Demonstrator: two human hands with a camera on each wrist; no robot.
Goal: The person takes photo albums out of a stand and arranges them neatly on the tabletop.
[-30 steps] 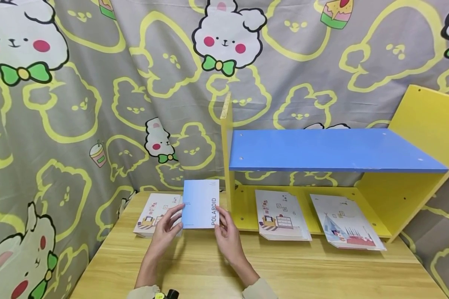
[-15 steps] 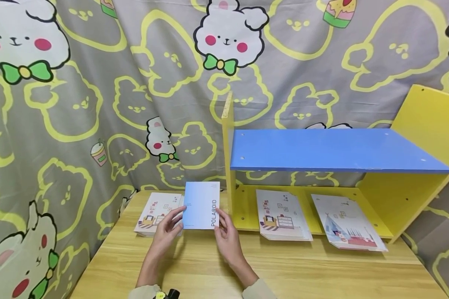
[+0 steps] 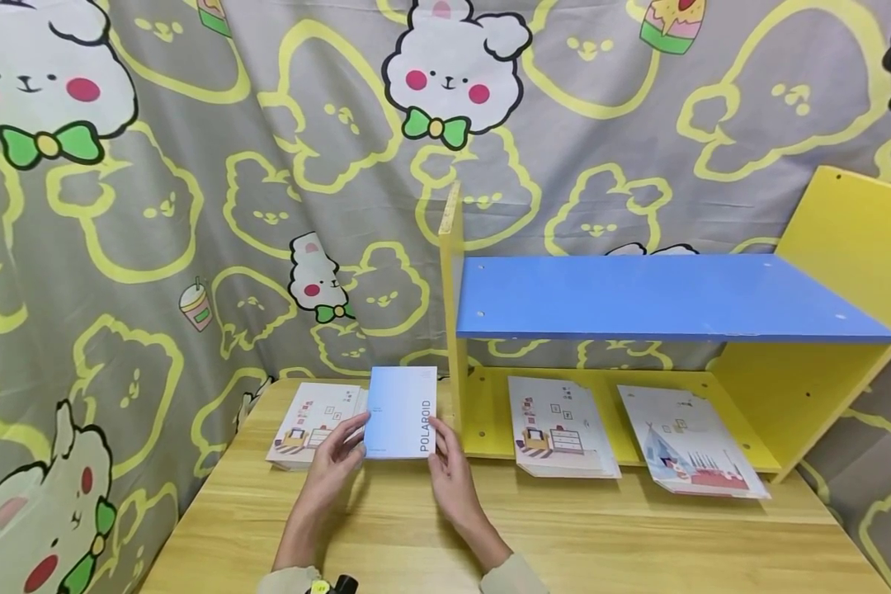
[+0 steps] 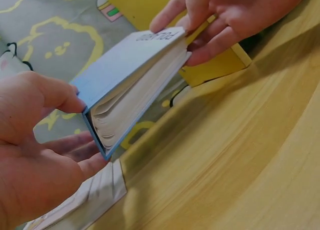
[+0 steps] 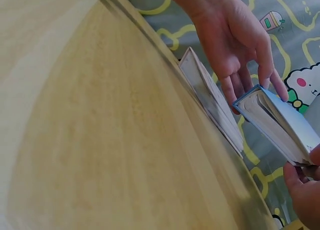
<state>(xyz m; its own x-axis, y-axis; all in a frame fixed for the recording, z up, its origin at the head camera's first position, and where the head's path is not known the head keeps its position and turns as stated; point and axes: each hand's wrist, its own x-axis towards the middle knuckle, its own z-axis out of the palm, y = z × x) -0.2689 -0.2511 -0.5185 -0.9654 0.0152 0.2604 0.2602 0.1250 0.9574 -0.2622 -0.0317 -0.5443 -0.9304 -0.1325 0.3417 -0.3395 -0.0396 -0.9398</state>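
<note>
A light-blue photo album (image 3: 401, 412) lettered POLAROID is held above the wooden table between both hands. My left hand (image 3: 336, 452) pinches its left edge, digits on both covers, as the left wrist view shows. At the lettered right edge, my right hand (image 3: 451, 469) grips the other side. Cream pages (image 4: 137, 89), slightly fanned, show between the covers (image 4: 122, 64) at the near edge. In the right wrist view the album (image 5: 280, 120) is partly cut off by the frame. Behind the left hand lies a pile of illustrated white booklets (image 3: 315, 421), partly covered by it.
A yellow shelf unit with a blue board (image 3: 661, 297) stands on the table (image 3: 386, 536) to the right. On its bottom panel lie two illustrated booklets or piles, one left (image 3: 564, 433) and one right (image 3: 690, 445), overhanging the front. A patterned curtain (image 3: 267, 124) hangs behind.
Both hands have lowered the photo album slightly and brought it a little closer, its cover now tilted a bit flatter. The booklets and shelf are unchanged.
</note>
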